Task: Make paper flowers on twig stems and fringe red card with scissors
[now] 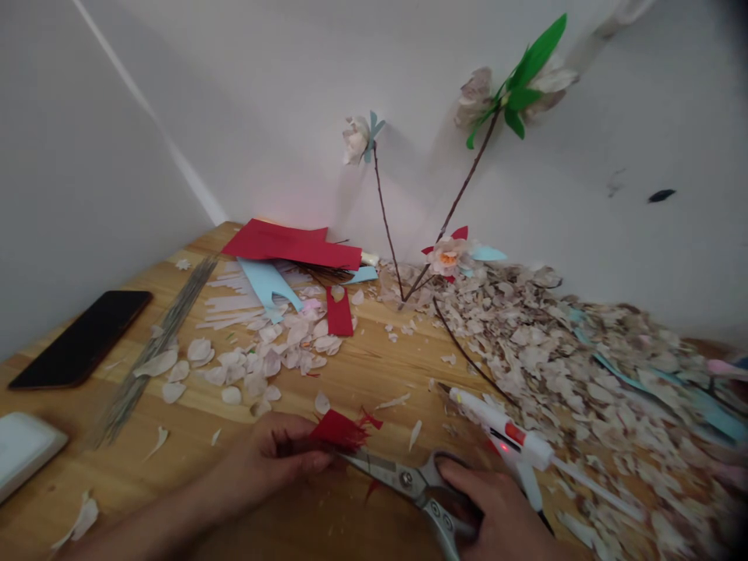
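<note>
My left hand (286, 452) pinches a small piece of red paper (337, 430) low over the front of the wooden table. My right hand (496, 506) has its fingers in the handles of metal scissors (403, 477). The scissor blades reach left and meet the lower edge of the red piece beside my left fingertips. Thin red cuttings (371, 421) show at the piece's right end. Just beyond my right hand lies a white glue gun (496, 421) with a lit red light and a glue stick in its back.
Dried petals (543, 335) heap along the right; pale petals (257, 366) lie at centre left. Red sheets (286, 243) cover glue sticks at the back. A flower branch (467, 183) leans at the wall. Wires (157, 343), a phone (82, 339) and a white box (26, 452) sit left.
</note>
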The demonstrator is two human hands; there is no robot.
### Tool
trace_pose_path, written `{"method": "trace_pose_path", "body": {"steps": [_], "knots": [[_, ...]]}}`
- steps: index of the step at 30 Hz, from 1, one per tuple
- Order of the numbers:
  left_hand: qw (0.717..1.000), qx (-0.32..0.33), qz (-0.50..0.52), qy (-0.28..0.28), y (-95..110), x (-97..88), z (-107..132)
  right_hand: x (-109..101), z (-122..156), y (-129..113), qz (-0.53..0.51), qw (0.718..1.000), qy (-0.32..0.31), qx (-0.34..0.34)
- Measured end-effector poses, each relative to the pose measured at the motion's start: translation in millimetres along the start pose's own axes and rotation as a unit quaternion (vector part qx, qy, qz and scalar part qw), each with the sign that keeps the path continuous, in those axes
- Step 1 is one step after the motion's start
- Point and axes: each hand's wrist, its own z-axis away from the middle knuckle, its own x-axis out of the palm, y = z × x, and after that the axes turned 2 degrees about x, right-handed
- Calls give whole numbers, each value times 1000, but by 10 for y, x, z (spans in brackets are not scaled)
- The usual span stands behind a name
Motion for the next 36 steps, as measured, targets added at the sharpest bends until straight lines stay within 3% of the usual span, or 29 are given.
{"method": "trace_pose_path", "body": {"steps": [4,14,24,36], "knots": [[999,11,-39,14,-1,-33,-4,28,-7,28,-12,1000,1,3],[999,16,-7,45,-2,-12,-1,42,25,48,11,999,28,-14],[999,20,-3,35,54,24,5,17,12,-19,24,1000,9,-2],[999,26,-25,27,-26,-13,16,-16,32,-60,1,1000,5,3]]}}
